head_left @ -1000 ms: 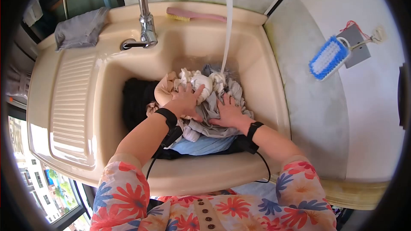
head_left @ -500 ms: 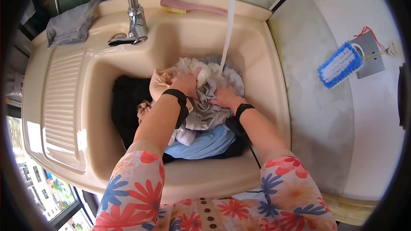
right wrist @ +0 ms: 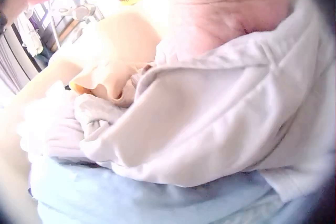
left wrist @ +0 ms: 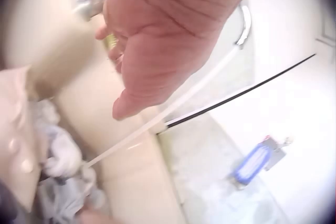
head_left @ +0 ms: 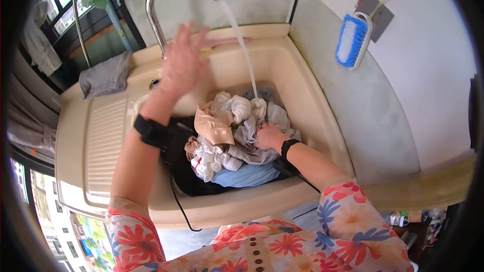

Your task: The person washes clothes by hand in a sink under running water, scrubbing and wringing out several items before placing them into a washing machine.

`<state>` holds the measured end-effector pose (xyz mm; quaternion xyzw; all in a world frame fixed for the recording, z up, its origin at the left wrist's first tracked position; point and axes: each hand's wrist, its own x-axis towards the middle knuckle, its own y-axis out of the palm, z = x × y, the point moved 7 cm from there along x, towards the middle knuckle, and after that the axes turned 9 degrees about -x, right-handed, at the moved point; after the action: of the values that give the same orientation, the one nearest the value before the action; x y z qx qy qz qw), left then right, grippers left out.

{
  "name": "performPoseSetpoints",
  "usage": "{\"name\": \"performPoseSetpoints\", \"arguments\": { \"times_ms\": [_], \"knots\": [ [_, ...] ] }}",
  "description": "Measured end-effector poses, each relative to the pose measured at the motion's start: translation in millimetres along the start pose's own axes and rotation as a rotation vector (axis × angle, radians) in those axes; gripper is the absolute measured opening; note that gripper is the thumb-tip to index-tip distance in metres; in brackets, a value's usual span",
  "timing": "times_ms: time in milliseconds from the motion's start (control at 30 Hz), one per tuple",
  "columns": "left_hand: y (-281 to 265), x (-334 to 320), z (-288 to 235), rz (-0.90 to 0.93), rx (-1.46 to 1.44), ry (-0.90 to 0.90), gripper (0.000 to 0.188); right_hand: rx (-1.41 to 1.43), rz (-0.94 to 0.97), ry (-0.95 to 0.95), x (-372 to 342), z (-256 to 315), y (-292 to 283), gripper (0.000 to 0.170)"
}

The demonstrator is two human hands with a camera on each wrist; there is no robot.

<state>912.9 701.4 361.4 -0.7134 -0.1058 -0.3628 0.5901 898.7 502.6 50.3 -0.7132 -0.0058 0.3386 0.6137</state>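
Observation:
My left hand (head_left: 184,63), blurred and with fingers extended, is raised in front of the curved chrome tap (head_left: 151,7); nothing is held in it. Down in the beige sink (head_left: 325,111), my right hand (head_left: 270,136) grips a wet grey garment (head_left: 259,156) with curled fingers; cloth folds hide its fingertips in the right wrist view. Beside it lie a peach garment (head_left: 214,127) with two buttons and bunched white cloth (head_left: 206,158). A light blue garment (head_left: 244,175) and black cloth (head_left: 191,184) lie beneath. Running water (head_left: 239,35) falls onto the pile's far side.
A ribbed washboard (head_left: 108,146) forms the sink's left part, with a grey cloth (head_left: 106,76) behind it. On the back ledge lies a pink-handled brush (head_left: 227,42). The blue-and-white brush (head_left: 350,40) hangs on the right wall.
The left hand has left the laundry and risen up and left toward the tap. The right hand stays on the grey garment. The head view has tilted up, bringing the spout into sight.

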Motion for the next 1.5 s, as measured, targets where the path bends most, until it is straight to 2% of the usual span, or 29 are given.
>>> {"name": "performPoseSetpoints", "arguments": {
  "times_ms": [67, 167, 333, 433, 600, 700, 733, 767, 800, 833, 867, 900, 933, 1033, 1067, 1233, 1300, 1367, 1433, 1467, 1500],
  "knots": [
    [-32, 32, -2, -0.111, 0.104, 0.011, 0.073, 0.004, 0.014, -0.002, 5, -1, 9, 0.065],
    [-38, 60, 1, -0.112, 0.243, -0.006, 0.074, 0.032, 0.012, 0.019, 5, -3, 11, 0.066],
    [-18, 75, 11, -0.042, 0.275, -0.035, 0.081, 0.061, 0.012, 0.035, 4, -5, 8, 0.066],
    [-11, 82, 16, -0.016, 0.358, -0.065, 0.079, 0.064, 0.029, 0.030, 6, -6, 8, 0.066],
    [-1, 92, 22, -0.026, 0.340, -0.069, 0.077, 0.076, 0.071, 0.012, 15, -12, 6, 0.067],
    [8, 84, 9, -0.041, 0.307, -0.053, 0.079, 0.113, 0.059, -0.059, 21, -19, 3, 0.069],
    [21, 69, -2, -0.025, 0.296, -0.030, 0.081, 0.202, 0.094, -0.134, 23, -22, -3, 0.070],
    [43, 47, -19, 0.139, 0.256, 0.007, 0.080, 0.295, 0.134, -0.206, 25, -26, -5, 0.070],
    [68, 21, -38, 0.471, 0.090, 0.015, 0.085, 0.315, 0.081, -0.258, 32, -32, -8, 0.077],
    [105, -18, -47, 0.643, 0.050, -0.016, 0.090, 0.313, 0.097, -0.261, 25, -29, -14, 0.077],
    [130, -54, -60, 0.885, -0.026, -0.104, 0.098, 0.278, -0.008, -0.130, 12, -33, -35, 0.079],
    [149, -86, -69, 1.005, -0.068, -0.108, 0.103, 0.237, -0.113, -0.001, 5, -39, -50, 0.082],
    [169, -112, -74, 1.120, -0.109, -0.111, 0.108, 0.231, -0.043, 0.048, 10, -41, -45, 0.085],
    [216, -148, -66, 1.107, -0.179, -0.196, 0.113, 0.145, 0.033, 0.139, 26, -40, -32, 0.082],
    [232, -155, -64, 1.000, -0.215, -0.197, 0.115, 0.143, 0.042, 0.125, 33, -42, -29, 0.081],
    [272, -135, -43, 0.986, -0.268, -0.306, 0.106, 0.090, 0.150, 0.147, 86, -51, -11, 0.073],
    [295, -135, -31, 1.064, -0.380, -0.406, 0.107, 0.089, 0.077, 0.104, 105, -55, -6, 0.067],
    [301, -129, -28, 1.069, -0.297, -0.370, 0.111, 0.036, 0.057, 0.110, 127, -62, 8, 0.060],
    [306, -129, -24, 1.042, -0.381, -0.410, 0.104, -0.200, 0.100, -0.034, 134, -53, 3, 0.059],
    [305, -130, -26, 1.029, -0.374, -0.417, 0.104, -0.208, 0.088, -0.040, 131, -51, 1, 0.059],
    [301, -129, -30, 1.001, -0.336, -0.446, 0.103, -0.091, 0.032, 0.055, 121, -54, -7, 0.057]
  ]
}}
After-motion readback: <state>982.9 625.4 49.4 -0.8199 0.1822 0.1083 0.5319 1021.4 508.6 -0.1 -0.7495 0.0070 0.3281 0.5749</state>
